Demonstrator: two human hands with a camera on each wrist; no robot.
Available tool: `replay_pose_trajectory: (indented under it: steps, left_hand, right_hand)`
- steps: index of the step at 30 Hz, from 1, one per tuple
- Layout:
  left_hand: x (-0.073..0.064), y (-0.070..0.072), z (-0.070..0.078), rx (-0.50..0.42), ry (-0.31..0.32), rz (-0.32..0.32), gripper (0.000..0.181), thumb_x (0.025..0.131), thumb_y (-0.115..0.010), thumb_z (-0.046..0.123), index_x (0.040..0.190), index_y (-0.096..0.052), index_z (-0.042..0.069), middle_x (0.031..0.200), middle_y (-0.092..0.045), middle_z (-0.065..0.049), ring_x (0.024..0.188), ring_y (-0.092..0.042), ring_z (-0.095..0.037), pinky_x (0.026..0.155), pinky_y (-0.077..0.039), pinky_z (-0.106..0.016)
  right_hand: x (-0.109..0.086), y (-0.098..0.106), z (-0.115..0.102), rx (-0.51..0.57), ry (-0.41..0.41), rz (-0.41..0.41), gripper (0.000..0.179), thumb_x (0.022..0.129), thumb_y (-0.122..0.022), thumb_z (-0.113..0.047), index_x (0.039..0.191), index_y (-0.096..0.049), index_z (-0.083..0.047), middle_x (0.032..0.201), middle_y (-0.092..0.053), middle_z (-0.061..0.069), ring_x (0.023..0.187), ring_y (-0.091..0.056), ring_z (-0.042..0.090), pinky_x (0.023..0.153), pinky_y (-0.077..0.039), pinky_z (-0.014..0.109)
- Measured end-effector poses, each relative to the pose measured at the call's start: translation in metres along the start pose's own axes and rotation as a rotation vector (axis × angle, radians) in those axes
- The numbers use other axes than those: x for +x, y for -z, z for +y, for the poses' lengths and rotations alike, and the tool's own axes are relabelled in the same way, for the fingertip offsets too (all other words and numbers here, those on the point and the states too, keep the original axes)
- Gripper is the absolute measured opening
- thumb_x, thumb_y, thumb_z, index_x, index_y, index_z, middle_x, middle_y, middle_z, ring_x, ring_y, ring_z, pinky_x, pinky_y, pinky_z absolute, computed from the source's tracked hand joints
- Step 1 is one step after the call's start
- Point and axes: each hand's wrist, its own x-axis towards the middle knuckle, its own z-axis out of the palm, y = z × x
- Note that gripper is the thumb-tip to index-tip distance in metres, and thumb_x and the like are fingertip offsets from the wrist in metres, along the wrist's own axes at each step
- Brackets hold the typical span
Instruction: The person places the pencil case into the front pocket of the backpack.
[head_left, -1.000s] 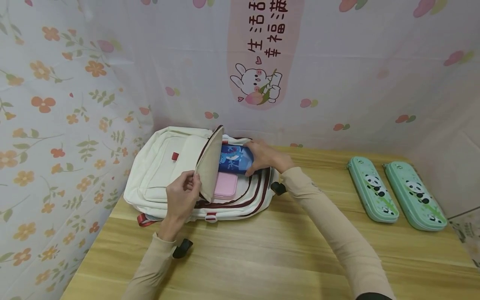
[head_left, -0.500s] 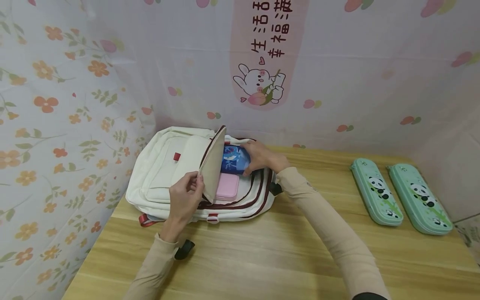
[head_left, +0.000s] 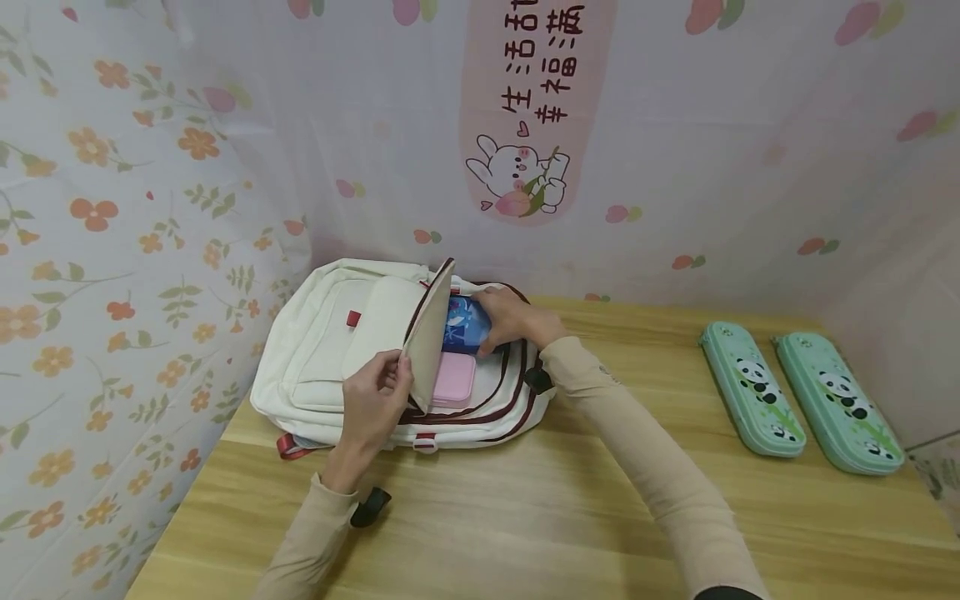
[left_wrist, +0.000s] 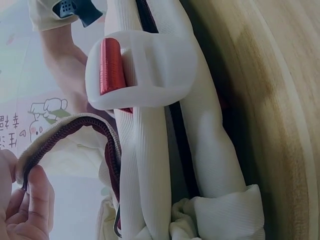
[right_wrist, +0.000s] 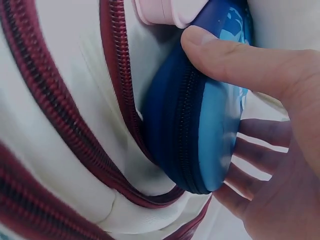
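A white backpack with dark red zips lies on the table, its front pocket open. My left hand pinches the edge of the pocket flap between thumb and fingers and holds it raised; the left wrist view shows this hand at the zipped edge. My right hand grips the end of a blue zipped pencil case, partly inside the pocket. In the right wrist view, the thumb lies on one side of the case and the fingers on the other. The flap hides its far end.
A pink box lies in the pocket beside the blue case. Two green panda pencil cases lie on the right of the wooden table. A patterned cloth stands behind the backpack. A white buckle hangs on the backpack's side.
My right hand has moved a little left with the blue pencil case, and less of it shows beyond the flap. The left hand still holds the flap up. The head view has shifted slightly.
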Motion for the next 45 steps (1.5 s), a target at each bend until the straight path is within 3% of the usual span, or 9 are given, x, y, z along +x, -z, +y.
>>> replay_pose_trajectory:
  steps: [9, 16, 21, 30, 32, 39, 45]
  left_hand:
    - [-0.003, 0.0, 0.001, -0.002, -0.021, -0.013, 0.008, 0.088, -0.066, -0.008, 0.095, -0.07, -0.008, 0.071, -0.068, -0.012, 0.056, -0.063, -0.015, 0.054, -0.052, -0.014]
    - [-0.002, 0.002, 0.0, 0.009, -0.018, -0.007, 0.009, 0.087, -0.067, -0.008, 0.096, -0.07, -0.007, 0.071, -0.068, -0.012, 0.055, -0.063, -0.016, 0.054, -0.052, -0.014]
    - [-0.004, 0.003, -0.001, 0.005, -0.016, -0.005, 0.01, 0.087, -0.067, -0.008, 0.097, -0.071, -0.007, 0.071, -0.069, -0.012, 0.055, -0.063, -0.016, 0.054, -0.052, -0.014]
    - [-0.006, 0.003, -0.002, 0.009, -0.003, -0.007, 0.01, 0.087, -0.067, -0.008, 0.096, -0.07, -0.008, 0.071, -0.069, -0.012, 0.055, -0.062, -0.016, 0.055, -0.052, -0.013]
    - [-0.005, 0.002, -0.001, 0.012, -0.003, -0.007, 0.01, 0.086, -0.068, -0.008, 0.096, -0.07, -0.008, 0.071, -0.069, -0.012, 0.055, -0.062, -0.016, 0.055, -0.052, -0.013]
    - [-0.005, 0.001, 0.001, 0.01, 0.004, -0.006, 0.01, 0.086, -0.068, -0.008, 0.096, -0.07, -0.008, 0.071, -0.069, -0.012, 0.056, -0.062, -0.015, 0.056, -0.052, -0.013]
    - [-0.006, -0.001, 0.003, 0.002, 0.014, -0.004, 0.01, 0.086, -0.068, -0.009, 0.095, -0.071, -0.007, 0.071, -0.069, -0.011, 0.057, -0.061, -0.012, 0.056, -0.051, -0.012]
  right_hand:
    - [0.003, -0.011, -0.002, 0.008, -0.022, 0.016, 0.109, 0.073, -0.091, -0.036, 0.156, -0.031, -0.001, 0.154, -0.044, 0.02, 0.139, -0.046, 0.036, 0.118, -0.037, 0.047]
    - [-0.005, -0.008, 0.001, 0.013, -0.024, 0.039, 0.108, 0.075, -0.088, -0.04, 0.156, -0.03, 0.001, 0.157, -0.04, 0.021, 0.146, -0.038, 0.035, 0.122, -0.03, 0.048]
    - [-0.019, -0.003, 0.008, 0.001, 0.007, 0.085, 0.1, 0.08, -0.084, -0.039, 0.153, -0.034, 0.007, 0.156, -0.042, 0.024, 0.147, -0.035, 0.039, 0.123, -0.026, 0.05]
    - [-0.051, -0.009, 0.041, 0.179, 0.077, 0.185, 0.088, 0.089, -0.073, -0.037, 0.151, -0.033, 0.011, 0.154, -0.039, 0.03, 0.146, -0.034, 0.044, 0.122, -0.028, 0.053]
    - [-0.064, -0.004, 0.039, 0.194, 0.052, 0.191, 0.083, 0.09, -0.072, -0.03, 0.15, -0.034, 0.014, 0.153, -0.039, 0.033, 0.146, -0.034, 0.047, 0.121, -0.028, 0.057]
    - [-0.095, -0.003, 0.057, 0.264, -0.031, 0.191, 0.081, 0.096, -0.069, -0.029, 0.153, -0.028, 0.011, 0.158, -0.031, 0.031, 0.149, -0.027, 0.046, 0.122, -0.026, 0.059]
    - [-0.117, -0.006, 0.073, 0.303, -0.052, 0.24, 0.08, 0.095, -0.07, -0.025, 0.154, -0.028, 0.01, 0.158, -0.031, 0.031, 0.149, -0.026, 0.047, 0.12, -0.026, 0.062]
